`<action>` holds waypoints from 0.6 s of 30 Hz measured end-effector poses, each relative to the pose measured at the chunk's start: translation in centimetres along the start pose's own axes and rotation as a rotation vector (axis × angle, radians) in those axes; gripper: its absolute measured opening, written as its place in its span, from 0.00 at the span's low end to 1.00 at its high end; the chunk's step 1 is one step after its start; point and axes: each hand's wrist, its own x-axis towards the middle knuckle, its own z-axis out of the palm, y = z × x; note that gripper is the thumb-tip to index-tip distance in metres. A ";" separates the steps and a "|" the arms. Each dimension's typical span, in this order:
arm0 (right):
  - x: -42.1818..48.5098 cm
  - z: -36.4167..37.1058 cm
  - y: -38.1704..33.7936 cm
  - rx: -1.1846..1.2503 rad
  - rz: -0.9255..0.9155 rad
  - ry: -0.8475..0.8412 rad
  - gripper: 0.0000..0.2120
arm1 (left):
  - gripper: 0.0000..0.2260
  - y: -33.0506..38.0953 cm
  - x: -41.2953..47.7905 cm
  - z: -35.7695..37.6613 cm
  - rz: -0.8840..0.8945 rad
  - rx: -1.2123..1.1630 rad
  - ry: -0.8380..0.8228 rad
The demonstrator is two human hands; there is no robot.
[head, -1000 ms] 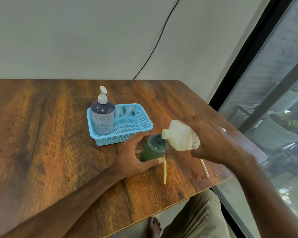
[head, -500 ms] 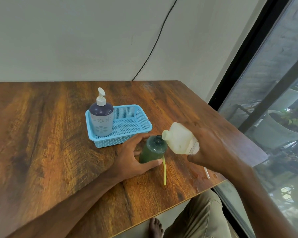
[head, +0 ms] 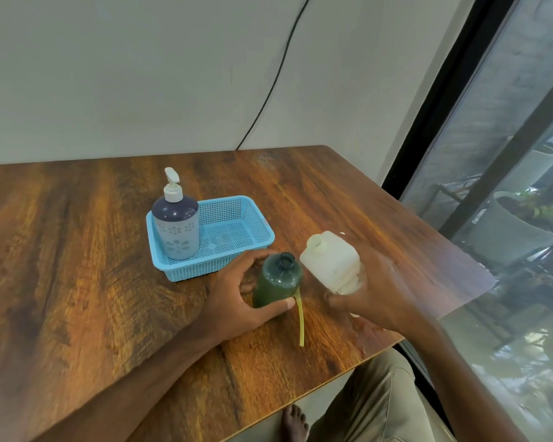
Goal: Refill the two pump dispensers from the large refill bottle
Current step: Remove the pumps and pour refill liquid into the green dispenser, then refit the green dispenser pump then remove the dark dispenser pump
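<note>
A green dispenser bottle stands open-necked on the wooden table, with no pump on it. My left hand is wrapped around its body. My right hand holds the white refill bottle, tilted with its open mouth up and to the left, just right of the green bottle's neck and apart from it. A second dispenser, dark blue over pale with a white pump, stands upright in the left end of a blue mesh basket. A yellow pump tube lies on the table beside the green bottle.
The table's front edge runs diagonally close to my right hand, with my knee and a bare foot below it. A glass door with a black frame stands to the right. A black cable hangs down the wall behind.
The refill bottle has tipped back upright-ward and pulled away from the green bottle's neck, which now shows open. My left hand has stayed on the green bottle.
</note>
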 end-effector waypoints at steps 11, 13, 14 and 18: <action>1.6 3.0 0.9 0.311 0.157 0.257 0.44 | 0.32 0.1 0.0 0.3 0.043 0.049 0.027; 1.8 3.3 1.0 0.354 0.158 0.302 0.42 | 0.33 0.2 0.0 0.3 0.047 0.059 0.040; 1.8 3.5 1.0 0.376 0.165 0.317 0.44 | 0.33 0.2 0.0 0.3 0.049 0.062 0.048; 1.8 4.1 1.5 0.501 0.214 0.322 0.44 | 0.32 0.3 0.2 0.3 0.053 0.073 0.097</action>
